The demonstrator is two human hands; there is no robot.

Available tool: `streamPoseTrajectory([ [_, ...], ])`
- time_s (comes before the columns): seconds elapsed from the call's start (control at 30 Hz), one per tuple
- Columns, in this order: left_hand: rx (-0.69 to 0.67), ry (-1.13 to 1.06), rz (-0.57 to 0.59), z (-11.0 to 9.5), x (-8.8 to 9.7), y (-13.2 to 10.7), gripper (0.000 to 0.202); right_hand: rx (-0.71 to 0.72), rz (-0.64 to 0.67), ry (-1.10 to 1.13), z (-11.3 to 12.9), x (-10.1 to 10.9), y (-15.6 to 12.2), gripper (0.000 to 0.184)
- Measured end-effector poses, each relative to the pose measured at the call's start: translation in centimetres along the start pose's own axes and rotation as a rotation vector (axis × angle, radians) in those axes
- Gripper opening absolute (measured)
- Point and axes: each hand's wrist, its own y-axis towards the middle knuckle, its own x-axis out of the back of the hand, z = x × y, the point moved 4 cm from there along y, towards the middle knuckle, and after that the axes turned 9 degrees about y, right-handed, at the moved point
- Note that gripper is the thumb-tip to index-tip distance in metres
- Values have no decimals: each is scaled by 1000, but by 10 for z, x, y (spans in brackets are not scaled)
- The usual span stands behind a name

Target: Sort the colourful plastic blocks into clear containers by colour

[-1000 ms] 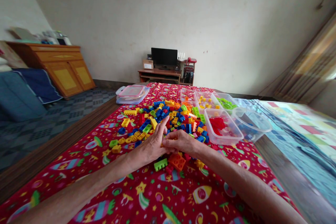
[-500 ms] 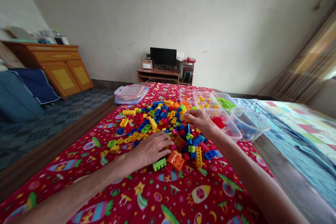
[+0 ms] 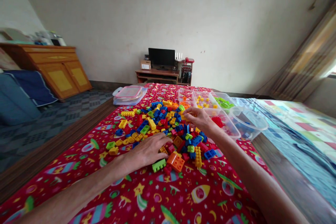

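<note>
A loose pile of toy building bricks (image 3: 157, 115) in blue, yellow, red, green and orange lies on a red patterned cloth (image 3: 147, 189). My left hand (image 3: 149, 148) rests low over the near left part of the pile, fingers stretched and thumb apart. By its thumb lie a small yellow brick (image 3: 163, 149), a green brick (image 3: 159, 165) and a large orange brick (image 3: 175, 161). On the far right side of the pile, my right hand (image 3: 199, 118) has bent fingers closed at a yellow brick (image 3: 183, 115); its fingertips partly cover the contact.
Clear boxes with bricks sorted by colour stand at right: yellow box (image 3: 206, 95), green box (image 3: 223, 95), red box (image 3: 233, 129), and a round tub (image 3: 258, 126) with blue bricks. Stacked lids (image 3: 128, 92) lie at the far left. A bed (image 3: 301, 122) adjoins at right.
My left hand has drawn back slightly to the left, uncovering a small yellow brick by the thumb. My right hand stays at about the same place, its fingers shifted slightly.
</note>
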Motion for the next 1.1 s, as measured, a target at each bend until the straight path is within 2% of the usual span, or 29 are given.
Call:
streamPoseTrajectory([
  [0.13,-21,-30,7,0,-1,-1,27,37,37,-194,3,7,0,20],
  [0.3,-98,-105,-62,14,-13,1,21,124,-20,-316,17,25,-1,19],
  [0.4,-112,-114,-90,20,-18,3,18,92,-68,-248,20,39,1,18],
  [0.57,-119,-115,-96,18,-16,4,18,-39,-142,3,11,59,3,24],
  [0.7,-131,-101,-104,16,-15,4,17,-56,-214,62,4,76,8,28],
  [0.8,-131,-88,-95,16,-15,4,17,-43,-299,-19,-2,97,23,23],
  [0.97,-124,-81,-117,15,-15,3,15,-102,-444,-352,-19,141,71,14],
  [1.1,-126,-92,-120,14,-14,2,18,-164,-490,-595,-29,159,101,18],
])
